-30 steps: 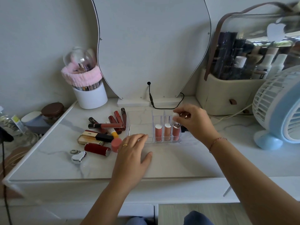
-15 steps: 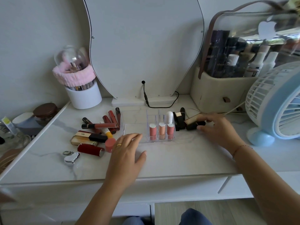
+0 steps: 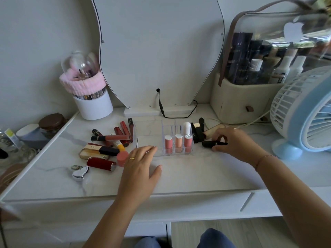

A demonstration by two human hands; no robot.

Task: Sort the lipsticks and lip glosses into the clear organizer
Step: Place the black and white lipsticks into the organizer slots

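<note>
Fingertips (image 3: 151,149) of the left hand (image 3: 141,165) touch the front edge of the clear organizer (image 3: 148,140). The hand lies flat and relaxed on the desk (image 3: 197,176), grasping nothing. Just right of the organizer, the right hand (image 3: 232,142) curls over a black lipstick (image 3: 213,144) lying on its side, pinching it. Pickup looks like the step in hand. Next, it needs lifting, turning upright and lowering into a free slot behind the three pink tubes (image 3: 178,143), near the white-capped one (image 3: 186,128). More lipsticks (image 3: 114,138) lie to the left.
</note>
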